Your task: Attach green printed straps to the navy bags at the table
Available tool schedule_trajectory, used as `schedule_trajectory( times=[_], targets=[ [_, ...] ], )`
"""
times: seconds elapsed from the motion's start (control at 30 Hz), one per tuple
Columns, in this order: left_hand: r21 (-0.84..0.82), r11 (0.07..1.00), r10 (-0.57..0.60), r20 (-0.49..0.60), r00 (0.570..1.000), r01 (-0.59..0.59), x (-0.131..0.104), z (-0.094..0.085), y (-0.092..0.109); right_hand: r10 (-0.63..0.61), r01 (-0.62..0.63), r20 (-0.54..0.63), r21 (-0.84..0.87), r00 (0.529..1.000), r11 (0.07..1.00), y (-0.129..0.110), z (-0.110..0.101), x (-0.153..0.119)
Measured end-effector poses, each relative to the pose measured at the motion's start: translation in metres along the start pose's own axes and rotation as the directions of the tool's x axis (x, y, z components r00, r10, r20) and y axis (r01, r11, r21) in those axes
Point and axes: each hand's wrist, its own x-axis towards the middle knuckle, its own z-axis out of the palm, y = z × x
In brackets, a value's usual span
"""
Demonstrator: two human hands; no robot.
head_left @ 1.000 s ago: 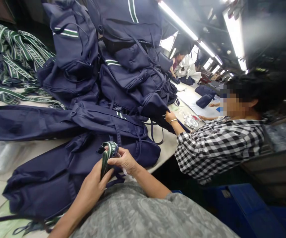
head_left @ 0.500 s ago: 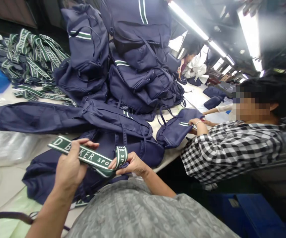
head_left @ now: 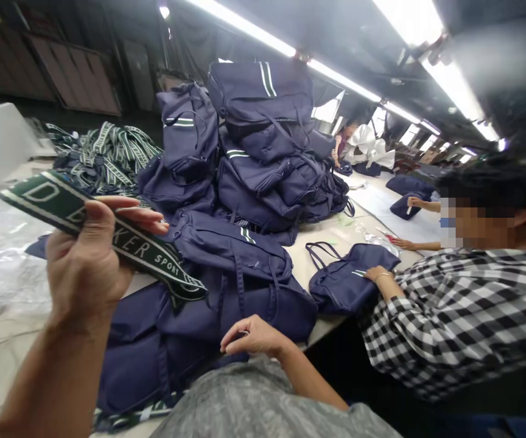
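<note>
Raised at the left, my left hand is closed on a green webbing strap with white edges and white lettering. The strap is folded, and its loose end hangs to the right, above a navy bag lying on the table. My right hand is low in front of my body, over that bag and apart from the strap. Its fingers are curled towards the thumb; whether something small is between them I cannot make out. Another navy bag with a green-and-white stripe lies just behind.
Navy bags are stacked high at the back. A heap of green straps lies left of them, with clear plastic nearer. At the right, a co-worker in a checked shirt touches a small navy bag.
My left hand has lifted the strap up and left. My right hand has let go of the strap and moved lower. The view has tilted upward.
</note>
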Motion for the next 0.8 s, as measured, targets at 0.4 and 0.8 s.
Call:
schedule_trajectory(
  times=[0.4,0.8],
  targets=[
    [0.284,0.951,-0.235,0.403,0.885,0.124,0.009,0.023,0.012,-0.509,0.467,-0.180,-0.227,0.842,0.854,-0.114,0.012,0.015],
    [0.151,0.953,-0.303,0.485,0.820,0.263,-0.007,0.018,-0.001,-0.254,0.223,0.117,0.223,0.960,0.949,-0.086,0.053,0.030]
  ],
)
